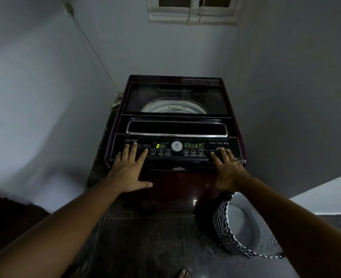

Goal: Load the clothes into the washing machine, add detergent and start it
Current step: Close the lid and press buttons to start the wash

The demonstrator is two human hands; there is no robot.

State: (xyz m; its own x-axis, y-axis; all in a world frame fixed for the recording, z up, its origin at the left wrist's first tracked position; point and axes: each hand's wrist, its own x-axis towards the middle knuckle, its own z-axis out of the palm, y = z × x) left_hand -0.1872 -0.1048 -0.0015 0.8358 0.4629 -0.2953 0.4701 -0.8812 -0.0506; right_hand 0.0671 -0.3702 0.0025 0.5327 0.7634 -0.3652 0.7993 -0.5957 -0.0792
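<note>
A dark maroon top-loading washing machine (175, 125) stands in the corner with its glass lid (175, 97) down; the drum rim shows through it. On the control panel (175, 149) a green display (160, 146) reads 2. My left hand (130, 170) lies flat with straight fingers on the panel's left end. At the right end rests my right hand (228, 171), also flat, with a ring on one finger. Neither hand holds anything. No clothes or detergent are in view.
A zigzag-patterned laundry basket (244, 227) stands on the dark tiled floor at the machine's right front, its inside showing grey. Walls close in left and right. A cord (93, 49) runs down the left wall. A small window (193, 9) is above.
</note>
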